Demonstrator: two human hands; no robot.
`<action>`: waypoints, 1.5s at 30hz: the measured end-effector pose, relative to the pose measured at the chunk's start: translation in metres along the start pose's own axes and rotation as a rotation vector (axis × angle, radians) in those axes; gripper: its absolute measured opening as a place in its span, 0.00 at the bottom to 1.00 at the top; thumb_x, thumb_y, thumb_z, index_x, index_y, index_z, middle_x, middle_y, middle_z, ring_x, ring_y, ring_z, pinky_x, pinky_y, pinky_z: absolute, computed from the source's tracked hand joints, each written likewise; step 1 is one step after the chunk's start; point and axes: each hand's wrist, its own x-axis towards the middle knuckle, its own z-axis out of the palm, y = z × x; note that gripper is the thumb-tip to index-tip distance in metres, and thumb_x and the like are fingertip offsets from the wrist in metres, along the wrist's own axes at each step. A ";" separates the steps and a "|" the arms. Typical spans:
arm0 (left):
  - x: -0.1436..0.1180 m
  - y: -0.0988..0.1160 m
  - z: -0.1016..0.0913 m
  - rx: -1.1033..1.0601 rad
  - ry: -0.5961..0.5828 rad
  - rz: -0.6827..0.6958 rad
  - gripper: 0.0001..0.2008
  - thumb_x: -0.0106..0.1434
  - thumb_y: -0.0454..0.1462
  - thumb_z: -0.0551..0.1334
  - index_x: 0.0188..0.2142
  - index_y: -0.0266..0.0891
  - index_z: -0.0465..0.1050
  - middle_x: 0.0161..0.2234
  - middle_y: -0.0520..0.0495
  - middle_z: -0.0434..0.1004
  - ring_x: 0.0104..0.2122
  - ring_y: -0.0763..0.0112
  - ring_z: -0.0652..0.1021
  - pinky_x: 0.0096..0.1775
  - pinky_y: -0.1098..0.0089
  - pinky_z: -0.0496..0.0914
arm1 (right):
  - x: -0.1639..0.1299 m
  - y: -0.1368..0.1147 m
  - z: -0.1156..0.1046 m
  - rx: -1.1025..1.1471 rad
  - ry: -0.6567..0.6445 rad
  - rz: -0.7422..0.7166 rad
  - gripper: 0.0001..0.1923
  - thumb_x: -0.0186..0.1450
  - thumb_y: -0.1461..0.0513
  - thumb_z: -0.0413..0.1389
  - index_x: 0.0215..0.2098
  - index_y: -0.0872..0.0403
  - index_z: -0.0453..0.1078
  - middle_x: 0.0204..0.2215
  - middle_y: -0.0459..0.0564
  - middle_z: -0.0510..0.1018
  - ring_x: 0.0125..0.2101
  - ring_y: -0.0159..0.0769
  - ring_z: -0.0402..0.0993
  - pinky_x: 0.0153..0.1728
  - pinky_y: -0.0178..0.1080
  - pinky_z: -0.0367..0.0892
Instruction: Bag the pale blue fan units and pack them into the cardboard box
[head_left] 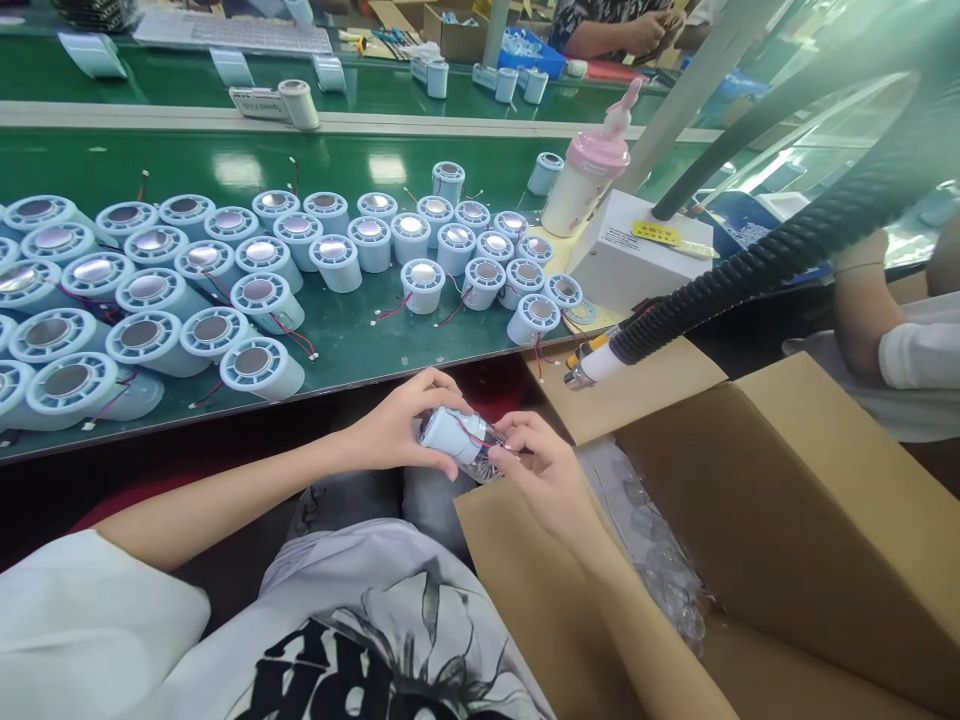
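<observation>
Between my two hands, above my lap, is a light blue cylindrical motor housing (pixel 448 432) with a clear plastic part (pixel 482 462) at its right end. My left hand (pixel 411 425) wraps round the blue body, thumb below and fingers over the top. With its fingertips, my right hand (pixel 536 462) pinches at the clear end, where a thin red wire runs along the side. Whether the fingers grip the wire or the clear part is hard to make out. Similar blue housings (pixel 262 372), several with red and black wires and small white plugs, stand on the green bench ahead.
An open cardboard box (pixel 750 520) with clear plastic parts (pixel 645 530) inside stands at my right. A black corrugated hose (pixel 720 290) hangs over it. A pink-lidded bottle (pixel 585 175) and a white box-shaped device (pixel 637 250) are on the bench. Other people sit opposite and at right.
</observation>
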 end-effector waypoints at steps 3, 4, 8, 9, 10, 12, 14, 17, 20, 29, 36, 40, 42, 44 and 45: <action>-0.005 -0.011 0.005 -0.017 -0.055 0.055 0.34 0.43 0.46 0.73 0.50 0.41 0.71 0.58 0.33 0.61 0.57 0.49 0.66 0.55 0.52 0.63 | -0.001 0.000 -0.003 0.106 0.007 0.021 0.17 0.61 0.55 0.57 0.19 0.55 0.65 0.37 0.52 0.70 0.40 0.40 0.71 0.36 0.40 0.71; -0.006 -0.013 0.007 -0.043 -0.088 0.050 0.35 0.44 0.46 0.73 0.52 0.41 0.70 0.59 0.33 0.61 0.58 0.49 0.66 0.56 0.52 0.62 | 0.000 0.001 -0.004 0.150 0.012 0.046 0.17 0.61 0.55 0.57 0.18 0.55 0.66 0.36 0.52 0.71 0.41 0.42 0.72 0.37 0.41 0.72; -0.007 -0.010 0.011 -0.256 -0.174 -0.057 0.36 0.48 0.42 0.72 0.57 0.42 0.66 0.54 0.37 0.70 0.53 0.56 0.72 0.50 0.59 0.70 | 0.002 0.007 -0.009 0.368 0.045 0.134 0.15 0.59 0.55 0.61 0.20 0.54 0.67 0.35 0.50 0.74 0.43 0.43 0.74 0.36 0.43 0.75; -0.007 -0.008 0.013 -0.317 -0.177 -0.095 0.35 0.49 0.41 0.71 0.57 0.42 0.65 0.54 0.37 0.70 0.52 0.57 0.73 0.48 0.61 0.71 | 0.003 0.007 -0.010 0.392 0.038 0.123 0.14 0.59 0.55 0.60 0.21 0.54 0.68 0.36 0.50 0.76 0.43 0.43 0.74 0.36 0.44 0.75; -0.007 -0.005 0.014 -0.379 -0.168 -0.137 0.35 0.50 0.40 0.71 0.57 0.42 0.65 0.54 0.38 0.70 0.51 0.58 0.74 0.47 0.63 0.72 | 0.003 0.008 -0.012 0.380 0.018 0.086 0.12 0.59 0.56 0.61 0.22 0.54 0.69 0.38 0.51 0.77 0.44 0.43 0.75 0.38 0.45 0.76; -0.007 0.000 0.016 -0.506 -0.109 -0.227 0.33 0.51 0.39 0.71 0.56 0.41 0.65 0.55 0.39 0.69 0.50 0.60 0.74 0.48 0.63 0.72 | 0.003 0.007 -0.015 0.209 -0.060 -0.051 0.07 0.57 0.57 0.63 0.30 0.52 0.73 0.46 0.53 0.77 0.48 0.45 0.73 0.44 0.48 0.73; -0.008 0.004 0.018 -0.621 -0.053 -0.314 0.32 0.51 0.38 0.70 0.56 0.42 0.65 0.55 0.40 0.69 0.49 0.62 0.75 0.48 0.63 0.72 | 0.000 0.006 -0.017 -0.058 -0.122 -0.222 0.13 0.57 0.61 0.63 0.41 0.50 0.74 0.54 0.54 0.72 0.54 0.46 0.69 0.51 0.49 0.69; -0.011 0.009 0.016 -0.691 -0.095 -0.367 0.31 0.54 0.39 0.69 0.56 0.44 0.64 0.53 0.40 0.70 0.43 0.64 0.77 0.41 0.65 0.74 | -0.004 0.006 -0.020 -0.292 -0.125 -0.401 0.15 0.60 0.64 0.60 0.46 0.49 0.71 0.56 0.53 0.70 0.54 0.43 0.69 0.53 0.47 0.67; -0.012 0.012 0.011 -0.603 -0.157 -0.296 0.34 0.53 0.39 0.70 0.58 0.45 0.63 0.55 0.40 0.69 0.45 0.62 0.77 0.42 0.65 0.74 | -0.008 0.008 -0.023 -0.271 -0.137 -0.408 0.18 0.59 0.63 0.62 0.47 0.49 0.69 0.54 0.54 0.72 0.53 0.43 0.70 0.52 0.46 0.69; -0.012 0.017 0.003 -0.391 -0.176 -0.029 0.38 0.50 0.35 0.71 0.60 0.47 0.61 0.59 0.40 0.65 0.57 0.57 0.69 0.53 0.62 0.68 | -0.014 0.000 -0.027 -0.006 -0.185 -0.158 0.22 0.57 0.60 0.64 0.49 0.50 0.68 0.51 0.53 0.74 0.51 0.45 0.71 0.49 0.45 0.72; -0.010 0.019 -0.001 -0.329 -0.191 0.032 0.39 0.50 0.35 0.71 0.61 0.46 0.61 0.60 0.39 0.65 0.58 0.54 0.67 0.57 0.56 0.63 | -0.016 -0.004 -0.026 0.135 -0.207 -0.007 0.20 0.58 0.57 0.63 0.48 0.51 0.67 0.46 0.52 0.75 0.44 0.40 0.75 0.43 0.41 0.74; -0.010 0.019 -0.001 -0.304 -0.189 0.041 0.39 0.50 0.36 0.71 0.61 0.46 0.61 0.59 0.39 0.65 0.58 0.55 0.68 0.57 0.57 0.64 | -0.014 -0.006 -0.024 0.222 -0.204 0.103 0.20 0.57 0.54 0.62 0.46 0.51 0.65 0.42 0.53 0.76 0.39 0.39 0.75 0.36 0.39 0.74; -0.010 0.019 -0.001 -0.290 -0.189 0.043 0.38 0.51 0.36 0.71 0.60 0.46 0.61 0.59 0.39 0.65 0.58 0.55 0.68 0.57 0.57 0.64 | -0.012 -0.006 -0.023 0.246 -0.204 0.143 0.19 0.58 0.53 0.60 0.45 0.51 0.65 0.40 0.52 0.77 0.38 0.38 0.75 0.35 0.38 0.73; -0.010 0.018 -0.001 -0.272 -0.192 0.062 0.38 0.51 0.36 0.71 0.61 0.46 0.61 0.60 0.39 0.65 0.58 0.55 0.67 0.58 0.57 0.63 | -0.011 -0.005 -0.023 0.264 -0.202 0.179 0.18 0.58 0.53 0.59 0.44 0.51 0.65 0.38 0.50 0.77 0.37 0.37 0.74 0.34 0.37 0.72; -0.009 0.018 -0.001 -0.265 -0.195 0.076 0.38 0.51 0.36 0.71 0.61 0.46 0.61 0.60 0.39 0.65 0.58 0.55 0.67 0.58 0.57 0.62 | -0.011 -0.004 -0.022 0.280 -0.199 0.196 0.18 0.58 0.53 0.59 0.43 0.51 0.65 0.37 0.49 0.77 0.36 0.36 0.74 0.33 0.36 0.72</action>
